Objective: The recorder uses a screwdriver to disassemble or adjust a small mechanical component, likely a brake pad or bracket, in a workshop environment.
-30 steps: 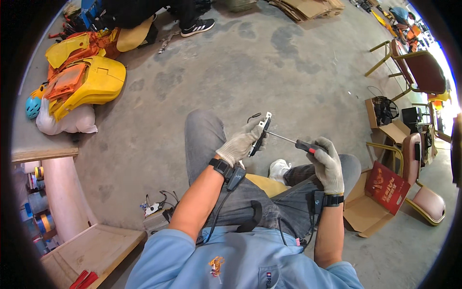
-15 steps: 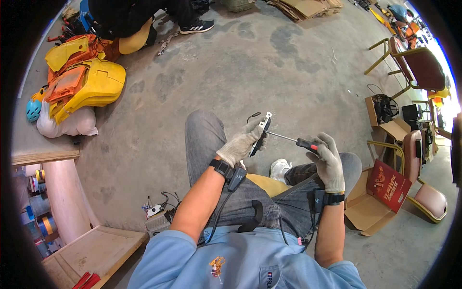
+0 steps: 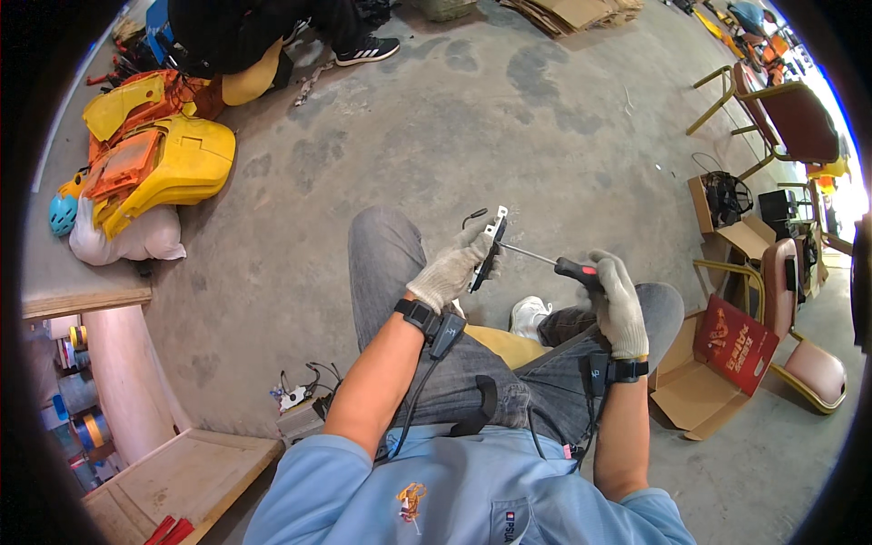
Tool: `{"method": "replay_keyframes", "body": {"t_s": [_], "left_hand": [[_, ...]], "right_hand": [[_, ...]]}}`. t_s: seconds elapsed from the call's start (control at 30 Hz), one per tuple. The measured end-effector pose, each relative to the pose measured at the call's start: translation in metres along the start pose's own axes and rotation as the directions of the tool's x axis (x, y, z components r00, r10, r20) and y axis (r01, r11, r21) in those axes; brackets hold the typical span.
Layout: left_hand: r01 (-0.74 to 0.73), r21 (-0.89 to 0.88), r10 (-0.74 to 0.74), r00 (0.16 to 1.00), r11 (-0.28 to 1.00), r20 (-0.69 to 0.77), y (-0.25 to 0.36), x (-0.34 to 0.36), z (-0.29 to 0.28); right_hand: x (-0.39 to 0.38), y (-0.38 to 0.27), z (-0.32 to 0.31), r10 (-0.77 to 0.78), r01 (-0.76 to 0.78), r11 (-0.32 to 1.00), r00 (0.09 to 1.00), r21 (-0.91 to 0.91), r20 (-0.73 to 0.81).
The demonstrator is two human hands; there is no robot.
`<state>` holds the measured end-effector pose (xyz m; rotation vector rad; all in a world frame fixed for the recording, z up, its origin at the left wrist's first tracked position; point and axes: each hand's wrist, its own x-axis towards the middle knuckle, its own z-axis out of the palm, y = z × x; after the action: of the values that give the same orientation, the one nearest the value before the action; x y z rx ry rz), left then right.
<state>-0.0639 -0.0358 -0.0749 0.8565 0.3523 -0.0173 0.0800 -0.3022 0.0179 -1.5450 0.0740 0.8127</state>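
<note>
In a light knitted glove, my left hand (image 3: pixel 451 272) grips a narrow black part with a pale metal bracket (image 3: pixel 491 232) along it. The part is held tilted over my lap, and a short black cable (image 3: pixel 474 216) sticks out beside it. My right hand (image 3: pixel 619 309), gloved the same way, is closed round the black and red handle of a screwdriver (image 3: pixel 576 271). The shaft points left, and its tip meets the side of the bracketed part. Whether the tip sits in a screw is too small to tell.
Yellow and orange plastic shells (image 3: pixel 173 163) lie at the left, near another person's shoe (image 3: pixel 368 52). A wooden board (image 3: pixel 182 477) is at lower left. Metal-framed chairs (image 3: pixel 788 123) and an open cardboard box (image 3: pixel 695 395) stand at the right. A small device with wires (image 3: pixel 304 413) is beside my left leg.
Both hands, the bracketed part and the screwdriver have shifted very slightly up and left. The right fingers have curled a little closer round the handle, and the tip still meets the part.
</note>
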Motion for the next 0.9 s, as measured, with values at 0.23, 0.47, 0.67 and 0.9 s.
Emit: {"method": "replay_keyframes", "body": {"t_s": [0.23,0.47,0.67,0.9], "left_hand": [[0.004,0.069,-0.002,1.000,0.998,-0.028,0.001,0.001,0.002],[0.033,0.085,-0.030,0.999,0.996,-0.029,0.002,-0.001,0.000],[-0.002,0.119,0.004,1.000,0.993,-0.016,0.001,0.001,0.001],[0.080,0.082,-0.074,0.995,0.993,-0.066,0.002,0.000,0.002]], "right_hand": [[0.004,0.005,-0.001,-0.111,0.106,0.987,0.993,0.119,0.032],[-0.002,-0.003,-0.004,0.102,-0.096,0.990,0.994,-0.103,0.047],[0.005,0.007,-0.004,-0.070,0.072,0.993,0.997,0.093,-0.031],[-0.002,-0.001,-0.005,-0.013,0.014,0.995,1.000,0.100,-0.017]]}}
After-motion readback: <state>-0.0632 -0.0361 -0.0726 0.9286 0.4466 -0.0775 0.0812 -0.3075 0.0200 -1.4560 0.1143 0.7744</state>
